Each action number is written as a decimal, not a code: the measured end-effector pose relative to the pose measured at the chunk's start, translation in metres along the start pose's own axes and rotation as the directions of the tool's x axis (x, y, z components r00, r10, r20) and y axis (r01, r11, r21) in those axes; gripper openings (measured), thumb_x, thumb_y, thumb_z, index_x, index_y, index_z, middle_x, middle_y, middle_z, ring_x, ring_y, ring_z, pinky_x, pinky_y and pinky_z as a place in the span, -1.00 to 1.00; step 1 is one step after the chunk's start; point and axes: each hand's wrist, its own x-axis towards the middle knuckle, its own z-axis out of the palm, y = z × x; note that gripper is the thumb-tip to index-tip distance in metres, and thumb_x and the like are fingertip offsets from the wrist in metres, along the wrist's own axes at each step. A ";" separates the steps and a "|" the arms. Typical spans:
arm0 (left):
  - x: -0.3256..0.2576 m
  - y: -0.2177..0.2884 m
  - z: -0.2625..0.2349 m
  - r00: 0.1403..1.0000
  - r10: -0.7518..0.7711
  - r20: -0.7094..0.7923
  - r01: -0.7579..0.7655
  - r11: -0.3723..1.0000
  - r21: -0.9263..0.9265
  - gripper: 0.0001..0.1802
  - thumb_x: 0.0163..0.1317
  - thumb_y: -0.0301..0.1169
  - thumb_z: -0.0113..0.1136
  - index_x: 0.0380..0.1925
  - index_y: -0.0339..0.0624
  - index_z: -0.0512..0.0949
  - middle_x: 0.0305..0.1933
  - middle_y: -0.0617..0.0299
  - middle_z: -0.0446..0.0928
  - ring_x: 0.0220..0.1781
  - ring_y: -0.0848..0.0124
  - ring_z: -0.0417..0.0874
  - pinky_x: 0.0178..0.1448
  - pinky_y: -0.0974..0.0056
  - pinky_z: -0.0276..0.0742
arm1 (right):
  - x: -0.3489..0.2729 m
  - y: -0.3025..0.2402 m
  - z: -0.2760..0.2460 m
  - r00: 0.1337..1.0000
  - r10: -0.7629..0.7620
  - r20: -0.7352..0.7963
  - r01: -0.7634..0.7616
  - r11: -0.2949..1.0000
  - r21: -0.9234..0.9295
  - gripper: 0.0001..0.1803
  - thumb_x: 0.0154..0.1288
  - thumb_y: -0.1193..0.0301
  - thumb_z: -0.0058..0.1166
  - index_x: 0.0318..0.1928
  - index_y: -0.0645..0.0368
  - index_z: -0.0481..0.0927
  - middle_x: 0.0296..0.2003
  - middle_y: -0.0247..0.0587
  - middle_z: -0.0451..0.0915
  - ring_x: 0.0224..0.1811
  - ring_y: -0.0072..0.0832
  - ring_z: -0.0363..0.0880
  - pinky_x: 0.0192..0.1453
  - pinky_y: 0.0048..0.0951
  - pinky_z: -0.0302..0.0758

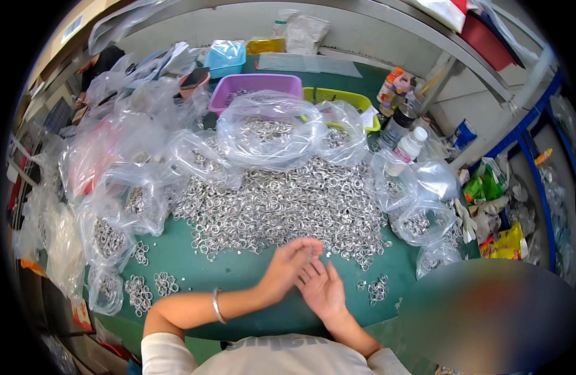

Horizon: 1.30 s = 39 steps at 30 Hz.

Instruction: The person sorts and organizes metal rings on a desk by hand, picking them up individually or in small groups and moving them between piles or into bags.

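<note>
Several clear bags [270, 155] of metal rings [266, 130], right fingers [310, 279] apart, left fingers [305, 244] of unclear grip

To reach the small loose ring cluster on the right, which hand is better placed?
Probably the right hand: open, palm up, it lies nearer the small ring cluster; the left hand is farther left.

Bare green tabletop [232, 272] offers a near passage left of the left hand [294, 265], bounded at left by 3 small ring clusters [166, 284]. A broad heap of metal rings [288, 206] bars the far side; plastic bags hem in left [103, 250] and right [425, 222].
</note>
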 end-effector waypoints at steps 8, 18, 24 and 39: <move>-0.019 -0.030 0.022 0.885 0.405 0.231 -0.465 0.799 0.380 -0.72 0.34 -0.56 -0.17 0.02 -0.34 0.37 0.08 0.05 0.39 0.16 0.27 0.42 0.26 0.22 0.31 | -0.007 -0.022 0.018 0.945 -0.067 -0.321 0.075 0.997 0.012 -0.64 0.44 0.35 -0.34 0.07 0.32 0.37 0.04 -0.01 0.43 0.12 -0.20 0.38 0.29 -0.20 0.33; -0.045 -0.016 -0.021 0.789 0.614 -0.035 -0.575 0.756 0.313 -0.69 0.21 -0.77 -0.21 -0.08 -0.42 0.41 0.03 0.03 0.36 0.11 0.30 0.44 0.28 0.23 0.29 | -0.019 -0.179 0.090 0.681 -0.713 -0.168 0.708 0.699 -0.101 -0.18 0.47 0.25 -0.37 0.30 0.48 -0.59 0.40 0.27 -0.39 0.47 0.03 -0.35 0.52 -0.04 -0.18; -0.090 -0.023 -0.070 0.763 0.587 -0.270 -0.407 0.761 0.506 -0.77 0.23 -0.72 -0.12 -0.20 -0.37 0.51 -0.07 0.10 0.42 -0.05 0.39 0.46 0.07 0.37 0.37 | -0.003 -0.105 0.072 0.912 -0.367 -0.185 0.233 0.832 -0.504 -0.50 0.37 0.47 -0.15 0.22 0.52 0.16 0.28 0.27 0.15 0.39 -0.04 0.09 0.46 -0.08 0.10; -0.182 -0.071 -0.136 0.305 0.717 -0.627 0.271 0.565 0.779 -0.40 0.05 -0.66 0.13 0.15 -0.35 0.25 0.21 -0.09 0.24 0.30 -0.03 0.22 0.35 0.09 0.14 | 0.025 0.099 0.017 0.881 0.406 -0.242 -0.294 0.070 -0.953 -0.79 0.31 0.58 -0.04 -0.06 0.34 0.52 -0.24 -0.19 0.56 -0.24 -0.52 0.52 -0.13 -0.55 0.44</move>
